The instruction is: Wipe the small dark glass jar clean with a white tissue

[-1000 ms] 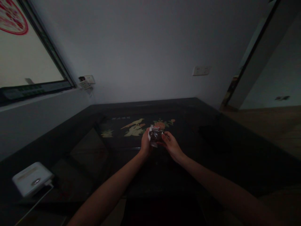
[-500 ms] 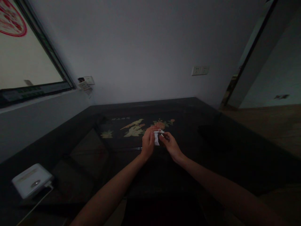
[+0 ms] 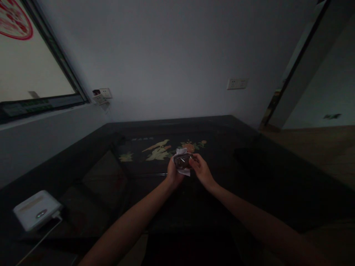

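White crumpled cloth or paper (image 3: 181, 151) shows above and below a small, dark, shiny object (image 3: 182, 162), which is between the two bare hands, over the near part of the dark glossy bench (image 3: 219, 138). The change is in how this object is presented: half a second ago the white material and the fingers covered most of it, and now its shiny face is visible again. The left grip (image 3: 172, 173) has moved from beside the white material to a lower place, more beneath it. It is partly closed, with the white material and the object held in it. The right grip (image 3: 204, 173) is nearly closed, with thumb and fingers at the right end of the object. For the handling, I judge that this gives access to the visible face, while both hands share the support. What the object is exactly, I cannot tell in this dim light. Behind the hands lies the bird and flower picture (image 3: 157, 152) on the bench; the white box with a cable (image 3: 36, 212) is well apart, at the left.
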A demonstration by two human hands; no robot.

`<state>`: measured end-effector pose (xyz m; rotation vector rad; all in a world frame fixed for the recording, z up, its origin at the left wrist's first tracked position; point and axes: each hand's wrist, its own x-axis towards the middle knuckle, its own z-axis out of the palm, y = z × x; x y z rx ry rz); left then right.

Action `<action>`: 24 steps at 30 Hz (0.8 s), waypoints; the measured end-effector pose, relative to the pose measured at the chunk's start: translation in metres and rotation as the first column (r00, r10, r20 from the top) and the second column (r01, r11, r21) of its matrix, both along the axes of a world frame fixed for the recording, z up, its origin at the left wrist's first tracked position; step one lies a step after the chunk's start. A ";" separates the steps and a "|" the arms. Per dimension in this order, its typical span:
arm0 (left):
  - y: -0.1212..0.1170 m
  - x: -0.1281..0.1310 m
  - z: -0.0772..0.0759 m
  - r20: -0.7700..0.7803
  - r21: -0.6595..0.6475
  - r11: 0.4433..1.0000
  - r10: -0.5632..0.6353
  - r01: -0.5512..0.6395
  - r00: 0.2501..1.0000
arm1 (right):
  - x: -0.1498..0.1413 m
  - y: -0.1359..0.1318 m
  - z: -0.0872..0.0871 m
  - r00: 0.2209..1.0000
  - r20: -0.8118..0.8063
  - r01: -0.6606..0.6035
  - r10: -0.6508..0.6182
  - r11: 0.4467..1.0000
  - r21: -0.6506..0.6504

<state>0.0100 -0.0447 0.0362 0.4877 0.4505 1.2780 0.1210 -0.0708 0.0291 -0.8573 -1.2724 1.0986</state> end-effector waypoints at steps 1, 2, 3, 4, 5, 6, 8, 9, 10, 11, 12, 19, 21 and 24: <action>0.000 0.000 0.000 0.025 -0.023 1.000 -0.008 0.008 1.000 | 0.001 0.001 0.000 0.998 0.057 0.018 -0.020 0.999 0.043; 0.000 0.000 0.000 0.045 -0.041 0.999 -0.011 0.013 0.999 | 0.002 0.001 0.000 0.991 0.124 0.043 -0.054 0.995 0.091; 0.000 0.000 -0.001 0.056 -0.054 0.998 -0.013 0.016 0.998 | 0.003 0.002 0.000 0.975 0.198 0.072 -0.100 0.987 0.144; 0.000 0.000 -0.001 0.057 -0.057 0.998 -0.014 0.017 0.998 | 0.004 0.003 0.001 0.951 0.267 0.104 -0.155 0.975 0.197; 0.000 0.000 -0.001 0.054 -0.057 0.998 -0.017 0.020 0.998 | 0.006 0.003 0.002 0.923 0.321 0.136 -0.212 0.960 0.244; 0.000 0.000 -0.001 0.055 -0.057 0.998 -0.020 0.023 0.998 | 0.008 0.004 0.003 0.896 0.358 0.165 -0.263 0.945 0.282; 0.000 0.001 -0.002 0.060 -0.055 0.998 -0.026 0.029 0.998 | 0.011 0.005 0.005 0.859 0.390 0.205 -0.332 0.920 0.333; 0.000 0.002 -0.002 0.063 -0.053 0.998 -0.028 0.031 0.998 | 0.012 0.006 0.006 0.849 0.392 0.219 -0.354 0.911 0.349; 0.000 0.003 -0.003 0.063 -0.052 0.998 -0.028 0.031 0.998 | 0.013 0.006 0.007 0.842 0.389 0.233 -0.374 0.902 0.363; 0.000 0.003 -0.003 0.061 -0.053 0.998 -0.026 0.029 0.998 | 0.014 0.007 0.008 0.835 0.385 0.246 -0.393 0.893 0.376; 0.000 0.004 -0.004 0.057 -0.053 0.998 -0.023 0.026 0.998 | 0.015 0.008 0.009 0.829 0.380 0.258 -0.410 0.884 0.391; 0.004 0.004 -0.011 0.028 -0.055 0.998 0.003 -0.001 1.000 | 0.019 0.015 0.006 0.838 0.390 0.249 -0.381 0.904 0.346; 0.006 0.003 -0.014 0.011 -0.061 0.998 0.013 -0.012 1.000 | 0.018 0.017 0.002 0.859 0.401 0.217 -0.319 0.935 0.280; 0.007 0.002 -0.017 -0.028 -0.063 0.997 0.037 -0.039 0.999 | 0.015 0.018 -0.004 0.896 0.378 0.173 -0.234 0.967 0.187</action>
